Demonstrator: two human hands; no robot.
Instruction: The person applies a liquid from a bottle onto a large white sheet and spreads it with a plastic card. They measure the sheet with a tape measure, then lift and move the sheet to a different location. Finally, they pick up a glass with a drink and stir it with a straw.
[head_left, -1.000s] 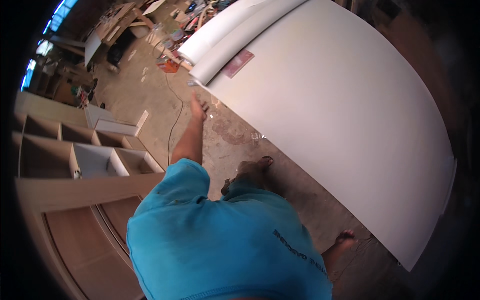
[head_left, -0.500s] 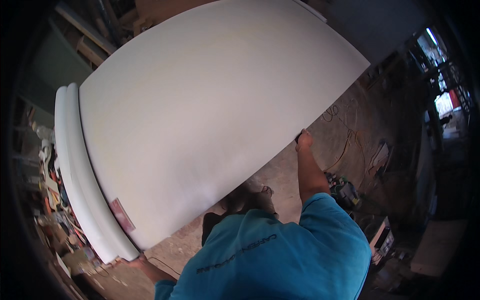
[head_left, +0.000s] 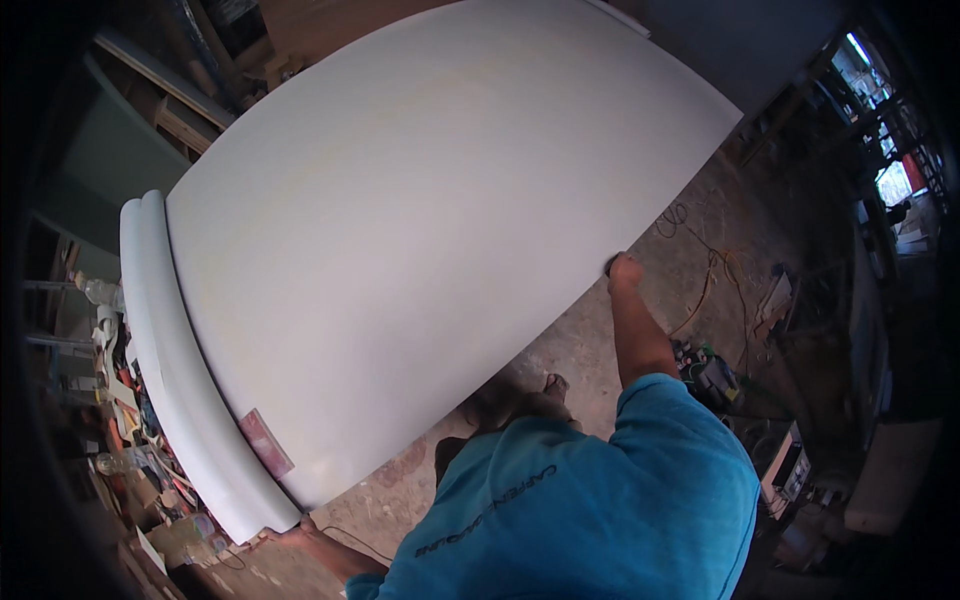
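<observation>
A broad white sheet or panel (head_left: 430,230) spreads out in front of me, its near edge running slantwise from lower left to upper right. Along its left end lies a long white roll (head_left: 185,370), which looks doubled at the far end. My left hand (head_left: 292,533) is closed around the roll's near end, some fingers hidden beneath it. Farther right, my right hand (head_left: 627,270) is closed at the panel's near edge. A small dark thing shows between it and the edge; its kind cannot be made out.
A reddish label (head_left: 266,443) lies on the panel beside the roll. Cluttered tools and scraps (head_left: 135,400) stand left of the roll. Cables (head_left: 715,265) cross the concrete floor at right, near a greenish machine (head_left: 712,378). Boards (head_left: 170,90) lean at the far left.
The view has shifted, so the roll, the label and both hands sit a little farther right in the picture. Both hands keep their places at the roll and the edge.
</observation>
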